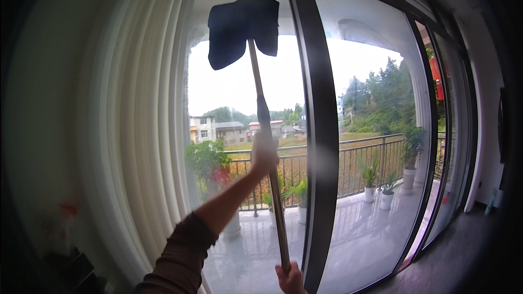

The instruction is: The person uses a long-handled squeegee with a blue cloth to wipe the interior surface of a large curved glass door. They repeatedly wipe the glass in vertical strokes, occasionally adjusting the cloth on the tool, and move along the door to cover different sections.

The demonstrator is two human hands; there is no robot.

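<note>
My left hand (263, 153) grips a long metal pole (279, 220) partway up, just below its dark sleeve joint. Lower down, my right hand (291, 278) is closed around the pole's bottom end. At the top of the pole, a dark cloth mop head (245, 24) is up against the left glass pane (245, 81), near its upper frame. Two flaps of the cloth hang down on either side of the pole. Whether the cloth presses on the glass or stands slightly off it, I cannot tell.
A pleated pale curtain (139, 130) hangs close on the left. A thick dark door frame (316, 130) divides the panes. Through the glass show a tiled balcony with potted plants (369, 188) and a metal railing (363, 163). Dark furniture (77, 271) stands at lower left.
</note>
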